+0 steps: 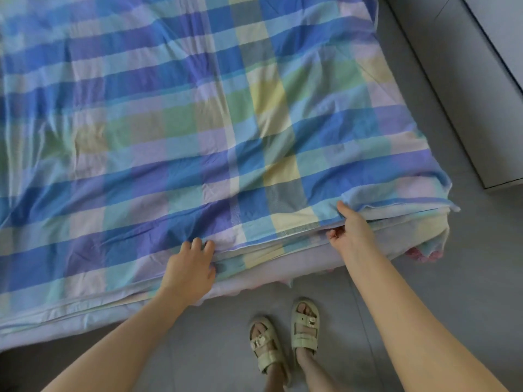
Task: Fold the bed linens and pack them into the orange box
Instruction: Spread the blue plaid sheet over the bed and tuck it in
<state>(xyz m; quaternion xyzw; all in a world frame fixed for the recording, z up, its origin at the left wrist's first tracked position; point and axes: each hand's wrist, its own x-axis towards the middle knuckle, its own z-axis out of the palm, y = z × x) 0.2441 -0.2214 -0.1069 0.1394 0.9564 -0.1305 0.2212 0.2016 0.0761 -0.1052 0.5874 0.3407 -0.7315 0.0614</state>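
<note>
Plaid sheet (pixel 226 123) hem gripped: left hand (pixel 189 267) fingers (pixel 196 243) curled over, right hand (pixel 352 230) pinching.

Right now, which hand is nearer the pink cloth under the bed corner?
Right. The right hand grips the sheet just left of the pink cloth; the left hand holds it much farther left.

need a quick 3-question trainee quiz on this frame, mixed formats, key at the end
1. True or false: the left hand hangs free of the checked sheet.
2. The right hand pinches the sheet at: A) its near edge, by the corner; B) its middle; C) its far edge.
3. Fill in: the feet on the grey floor wear ___.
Key: 1 false, it grips the near edge; 2 A; 3 sandals.
</note>
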